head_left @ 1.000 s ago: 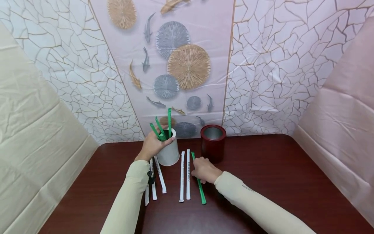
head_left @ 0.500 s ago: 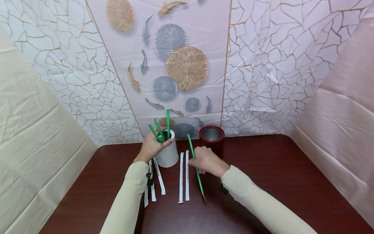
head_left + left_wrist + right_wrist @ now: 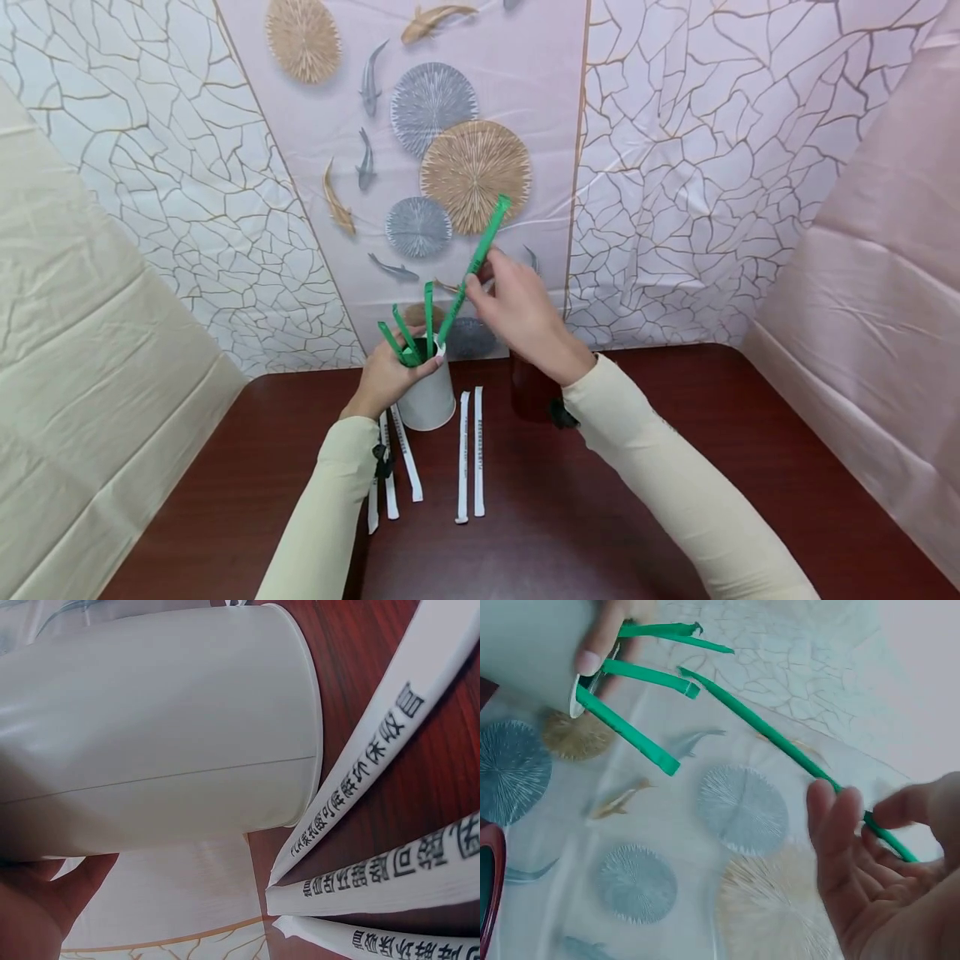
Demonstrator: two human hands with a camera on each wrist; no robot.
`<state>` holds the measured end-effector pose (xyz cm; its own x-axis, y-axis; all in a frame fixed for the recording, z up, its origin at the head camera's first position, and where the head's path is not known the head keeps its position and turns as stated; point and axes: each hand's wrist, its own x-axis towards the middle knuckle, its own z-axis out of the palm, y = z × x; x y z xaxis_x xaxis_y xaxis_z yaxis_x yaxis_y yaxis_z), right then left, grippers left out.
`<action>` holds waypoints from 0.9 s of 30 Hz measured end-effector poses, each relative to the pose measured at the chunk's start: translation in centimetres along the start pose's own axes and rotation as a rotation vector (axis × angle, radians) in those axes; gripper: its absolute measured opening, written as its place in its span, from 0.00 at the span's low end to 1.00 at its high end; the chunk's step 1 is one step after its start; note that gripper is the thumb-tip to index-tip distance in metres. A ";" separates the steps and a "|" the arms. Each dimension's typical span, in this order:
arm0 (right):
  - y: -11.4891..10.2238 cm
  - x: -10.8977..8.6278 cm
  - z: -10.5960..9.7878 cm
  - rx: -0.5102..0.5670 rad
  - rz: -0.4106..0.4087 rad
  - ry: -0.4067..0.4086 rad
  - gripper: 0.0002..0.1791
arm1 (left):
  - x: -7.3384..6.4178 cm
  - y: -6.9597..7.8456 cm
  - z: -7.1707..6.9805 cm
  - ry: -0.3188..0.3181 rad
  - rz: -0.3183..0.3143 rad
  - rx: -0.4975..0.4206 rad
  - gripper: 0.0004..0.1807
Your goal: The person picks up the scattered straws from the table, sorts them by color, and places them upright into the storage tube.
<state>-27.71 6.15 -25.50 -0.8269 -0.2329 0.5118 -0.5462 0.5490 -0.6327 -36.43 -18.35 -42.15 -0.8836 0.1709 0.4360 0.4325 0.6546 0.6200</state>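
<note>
A paper-wrapped green straw [image 3: 491, 229] is pinched between the thumb and fingers of my right hand [image 3: 525, 308]. It slants down to the left, and its lower end is near the rim of the white can [image 3: 427, 407]. The right wrist view shows that end of the held straw [image 3: 757, 724] a little apart from the can. My left hand [image 3: 386, 375] grips the can around its top, thumb over the rim. Several green straws [image 3: 630, 733] stick out of the can's mouth. My left palm and fingers hide part of the can.
Behind the right forearm stands a dark red can [image 3: 531, 396], partly hidden. Two white-wrapped straws [image 3: 462, 458] lie in the table's middle, and three more white straws [image 3: 352, 780] lie beside the white can. A patterned cloth [image 3: 675, 208] hangs behind the table.
My right hand has lifted the green straw off the table and carried it up and left to the white can, tilting it on the way. The left hand keeps holding the can.
</note>
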 end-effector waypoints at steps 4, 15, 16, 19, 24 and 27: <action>0.0 1.3 1.7 -0.033 -0.051 0.019 0.09 | 0.0 -0.1 -0.1 0.005 0.007 0.007 0.42; 4.5 1.6 7.8 -0.063 -0.033 -0.091 0.10 | 0.3 -0.2 0.2 0.007 0.035 -0.003 0.41; 4.9 1.5 8.1 -0.058 -0.020 -0.108 0.10 | 0.3 -0.2 0.2 0.006 0.035 -0.003 0.40; 5.8 1.4 8.7 -0.056 0.012 -0.169 0.10 | 0.3 0.1 0.2 -0.002 0.031 -0.011 0.40; 6.9 1.6 9.6 -0.105 0.043 -0.265 0.11 | 0.2 -0.1 0.1 -0.003 0.027 -0.010 0.38; 7.4 1.7 10.0 -0.120 0.038 -0.296 0.09 | 0.0 -0.3 0.2 0.007 0.020 0.001 0.37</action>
<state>-34.51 1.75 -35.11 -0.8591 -0.4240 0.2867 -0.5089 0.6482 -0.5664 -36.58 -18.41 -42.42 -0.8734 0.1793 0.4528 0.4502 0.6521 0.6100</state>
